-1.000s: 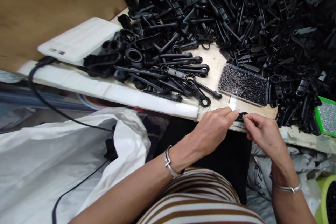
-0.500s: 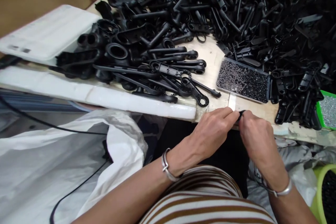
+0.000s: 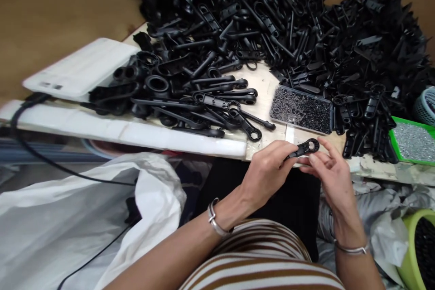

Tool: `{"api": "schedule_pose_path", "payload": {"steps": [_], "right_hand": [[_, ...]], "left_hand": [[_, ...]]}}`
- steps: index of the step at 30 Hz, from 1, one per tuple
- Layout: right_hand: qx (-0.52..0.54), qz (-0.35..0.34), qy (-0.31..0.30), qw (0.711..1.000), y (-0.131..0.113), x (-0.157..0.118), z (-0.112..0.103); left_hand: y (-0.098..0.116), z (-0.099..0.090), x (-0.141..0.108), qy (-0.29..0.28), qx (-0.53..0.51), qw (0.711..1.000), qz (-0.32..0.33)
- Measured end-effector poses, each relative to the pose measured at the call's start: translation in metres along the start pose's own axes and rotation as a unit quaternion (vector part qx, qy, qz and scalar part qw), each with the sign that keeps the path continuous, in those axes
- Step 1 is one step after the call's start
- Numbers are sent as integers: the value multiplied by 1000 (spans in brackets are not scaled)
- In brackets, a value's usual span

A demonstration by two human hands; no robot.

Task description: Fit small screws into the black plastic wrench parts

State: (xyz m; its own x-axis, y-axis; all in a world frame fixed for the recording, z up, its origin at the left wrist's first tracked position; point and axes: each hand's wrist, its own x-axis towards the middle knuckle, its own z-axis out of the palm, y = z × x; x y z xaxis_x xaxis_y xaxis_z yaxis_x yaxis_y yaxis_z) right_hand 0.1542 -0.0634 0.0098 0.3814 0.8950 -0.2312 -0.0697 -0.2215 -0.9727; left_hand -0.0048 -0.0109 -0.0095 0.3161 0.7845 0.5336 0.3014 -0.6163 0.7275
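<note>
Black plastic ring-ended arm (image 3: 303,148) is gripped by left hand (image 3: 268,174) fingers; right hand (image 3: 329,172) fingers loosely open beside it; far pile (image 3: 306,31) remains large.

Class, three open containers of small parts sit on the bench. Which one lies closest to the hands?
The clear tray of tiny black bits, just beyond the left hand and right hand. The green tray and lime tub sit farther right.

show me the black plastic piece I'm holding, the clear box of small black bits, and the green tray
black plastic piece (image 3: 310,146), head view, on its ring end.
clear box (image 3: 301,110), head view, on its near rim.
green tray (image 3: 394,123), head view, on its left rim.
</note>
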Motion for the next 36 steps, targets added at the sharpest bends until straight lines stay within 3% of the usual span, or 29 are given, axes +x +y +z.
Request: {"api": "schedule_pose_path", "payload": {"steps": [5,13,22,28,36], "right_hand": [[116,11,4,993,-3,-2,16],[128,4,52,990,-4,1,24],[162,56,-3,985,-6,-1,13],[200,67,3,977,-1,2,11],[194,45,22,980,0,-1,17]], "left_hand": [[11,3,-3,33,30,997,55],[18,3,-7,47,20,996,67],[12,4,-7,33,-18,999,26],[8,8,-11,-28,-20,999,38],[13,-1,-3,-191,-37,981,0]]}}
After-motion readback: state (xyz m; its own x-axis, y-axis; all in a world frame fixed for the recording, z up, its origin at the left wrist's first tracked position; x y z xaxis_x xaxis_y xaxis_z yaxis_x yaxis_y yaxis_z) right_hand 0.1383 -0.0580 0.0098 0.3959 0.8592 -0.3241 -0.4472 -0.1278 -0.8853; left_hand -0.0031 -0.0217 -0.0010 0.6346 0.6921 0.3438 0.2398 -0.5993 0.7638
